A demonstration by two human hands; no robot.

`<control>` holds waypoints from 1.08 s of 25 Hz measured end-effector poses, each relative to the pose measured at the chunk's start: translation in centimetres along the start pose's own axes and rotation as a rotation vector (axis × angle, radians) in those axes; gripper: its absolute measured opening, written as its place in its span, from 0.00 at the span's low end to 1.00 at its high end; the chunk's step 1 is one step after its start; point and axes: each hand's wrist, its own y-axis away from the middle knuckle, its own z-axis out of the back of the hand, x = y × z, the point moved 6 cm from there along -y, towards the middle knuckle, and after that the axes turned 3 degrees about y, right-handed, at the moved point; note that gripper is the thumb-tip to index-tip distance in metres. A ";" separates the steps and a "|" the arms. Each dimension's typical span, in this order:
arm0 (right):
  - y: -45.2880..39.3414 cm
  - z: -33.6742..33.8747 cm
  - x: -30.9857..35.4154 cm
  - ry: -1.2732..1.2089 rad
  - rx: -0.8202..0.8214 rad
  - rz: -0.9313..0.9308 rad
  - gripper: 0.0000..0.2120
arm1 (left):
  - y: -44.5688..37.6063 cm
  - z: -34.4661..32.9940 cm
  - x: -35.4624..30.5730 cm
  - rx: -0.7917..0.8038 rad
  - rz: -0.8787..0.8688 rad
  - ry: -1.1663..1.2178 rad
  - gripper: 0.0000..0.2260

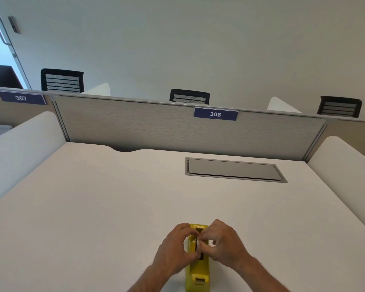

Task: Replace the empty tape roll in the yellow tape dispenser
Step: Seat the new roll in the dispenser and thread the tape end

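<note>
Left hand (175,247) and right hand (223,243) both pinch the roll (197,245) inside a yellow dispenser (197,272) on the tabletop (93,207).

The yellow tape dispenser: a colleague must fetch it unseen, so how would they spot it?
On the white desk under sign 306, look at the near edge. The yellow tape dispenser stands there between both hands, the only brightly coloured thing.

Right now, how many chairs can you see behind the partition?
3. One chair is at the far left, one near the middle just left of the 306 sign, and one at the far right. Only their backs show; others may be hidden.
</note>
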 end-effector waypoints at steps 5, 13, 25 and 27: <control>0.1 0.1 0.1 -0.013 -0.005 -0.003 0.08 | -0.1 0.0 -0.1 -0.006 0.002 -0.017 0.22; 0.0 0.0 -0.3 -0.063 0.015 -0.048 0.08 | -0.1 -0.1 0.1 -0.013 0.001 -0.031 0.22; -0.3 -0.3 -0.9 -0.130 0.061 -0.098 0.08 | -0.2 0.0 0.1 -0.021 -0.003 -0.044 0.23; -0.5 -0.2 -0.9 -0.136 0.066 -0.100 0.08 | -0.2 0.0 0.1 -0.025 -0.002 -0.045 0.23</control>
